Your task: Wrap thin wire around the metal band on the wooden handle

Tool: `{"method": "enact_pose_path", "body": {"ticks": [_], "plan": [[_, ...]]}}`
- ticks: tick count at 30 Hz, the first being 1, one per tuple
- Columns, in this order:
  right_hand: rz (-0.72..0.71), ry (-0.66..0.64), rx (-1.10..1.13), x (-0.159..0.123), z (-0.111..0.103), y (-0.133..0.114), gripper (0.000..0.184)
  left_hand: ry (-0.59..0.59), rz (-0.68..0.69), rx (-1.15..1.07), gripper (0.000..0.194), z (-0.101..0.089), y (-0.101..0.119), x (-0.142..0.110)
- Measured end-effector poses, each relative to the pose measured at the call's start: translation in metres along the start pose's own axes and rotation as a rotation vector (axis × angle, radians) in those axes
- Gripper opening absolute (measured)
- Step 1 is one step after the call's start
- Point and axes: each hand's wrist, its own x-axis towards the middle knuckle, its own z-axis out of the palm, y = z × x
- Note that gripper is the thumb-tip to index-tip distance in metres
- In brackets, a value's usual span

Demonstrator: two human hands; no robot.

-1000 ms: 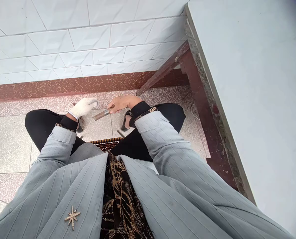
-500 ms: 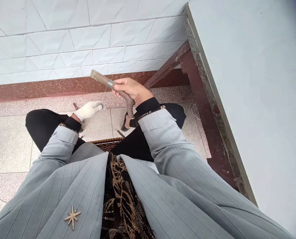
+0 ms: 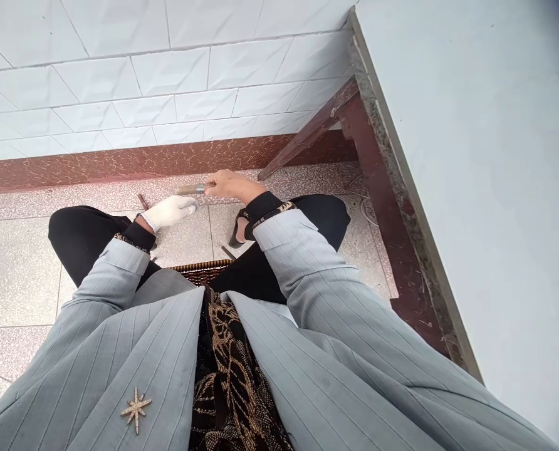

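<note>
Right hand (image 3: pixel 226 183) forward; left hand (image 3: pixel 170 212) near

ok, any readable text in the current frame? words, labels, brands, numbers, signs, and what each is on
None: no readable text, label, brand, number or sign in view.
Wire-wrapped tool in the right hand: no lettering visible; too small to rule out fine marks.
Star-shaped brooch: no lettering visible.
Black shoe: too small to tell whether it bears a mark.
</note>
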Motion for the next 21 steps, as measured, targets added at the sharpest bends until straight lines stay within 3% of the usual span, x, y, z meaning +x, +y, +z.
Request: {"method": "enact_pose_path", "body": {"ticks": [3,7,15,18,21], "plan": [[-0.033,-0.145,-0.093,-0.001,0.005,-0.003,0.017,0.001,-0.012,0.088,0.031,-0.004,-0.001,-0.001],[-0.069,-0.379,-0.059,-0.002,0.011,-0.006,0.019,-0.046,-0.017,0.158,0.031,-0.012,0.004,-0.002],[-0.179,-0.612,0.165,-0.009,0.008,-0.009,0.018,0.008,-0.002,0.173,0.035,-0.018,0.0,-0.001],[-0.272,-0.646,0.295,-0.014,0.0,-0.007,0.024,0.026,0.0,0.072,0.035,-0.019,-0.007,-0.001],[-0.391,-0.561,0.436,-0.018,-0.009,-0.002,0.028,0.064,0.02,-0.104,0.034,-0.014,-0.012,0.001]]}}
